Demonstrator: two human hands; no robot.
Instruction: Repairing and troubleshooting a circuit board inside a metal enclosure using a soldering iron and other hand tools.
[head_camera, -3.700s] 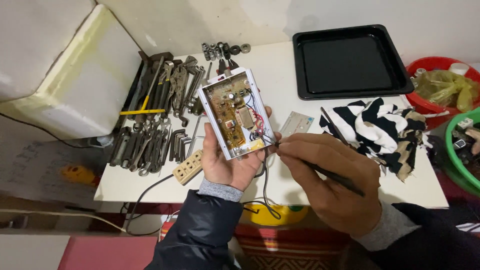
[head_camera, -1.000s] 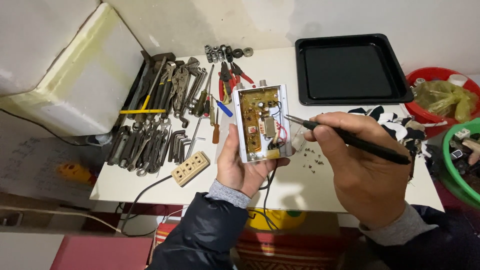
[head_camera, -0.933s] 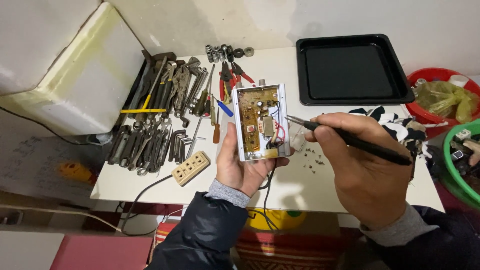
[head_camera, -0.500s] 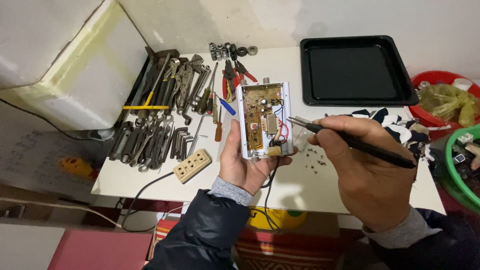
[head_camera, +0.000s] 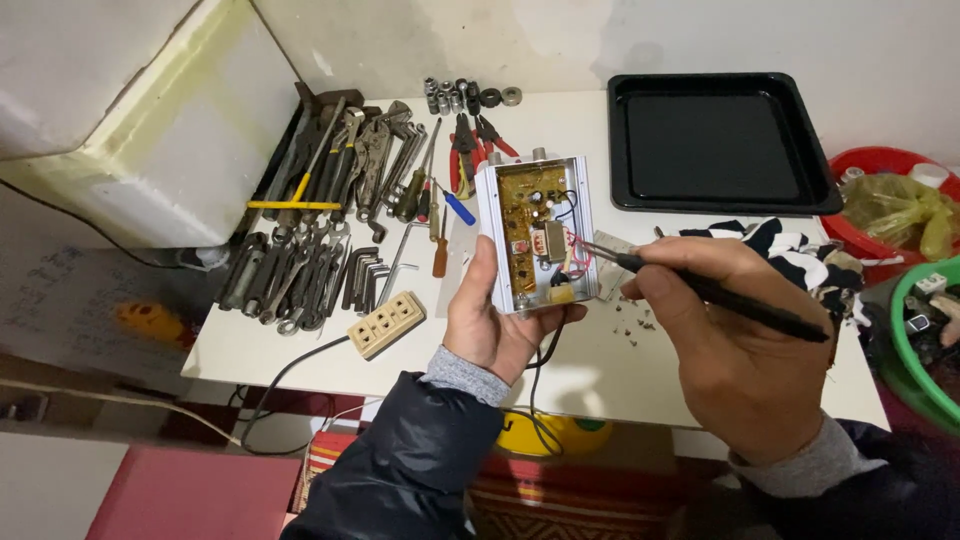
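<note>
My left hand grips an opened white electronics box from below, its brown circuit board with a small transformer and coloured wires facing up. A black cable hangs from the box over the table's front edge. My right hand holds a slim black tool like a pen. Its metal tip touches the right side of the board.
On the white table lie a heap of wrenches, pliers and hex keys, screwdrivers, sockets, a beige power strip, a black tray and striped cloth. A red basin and green basin stand at right.
My left hand has lifted and turned the box more upright. My right hand has brought the tool's tip from beside the box onto the board's right side.
</note>
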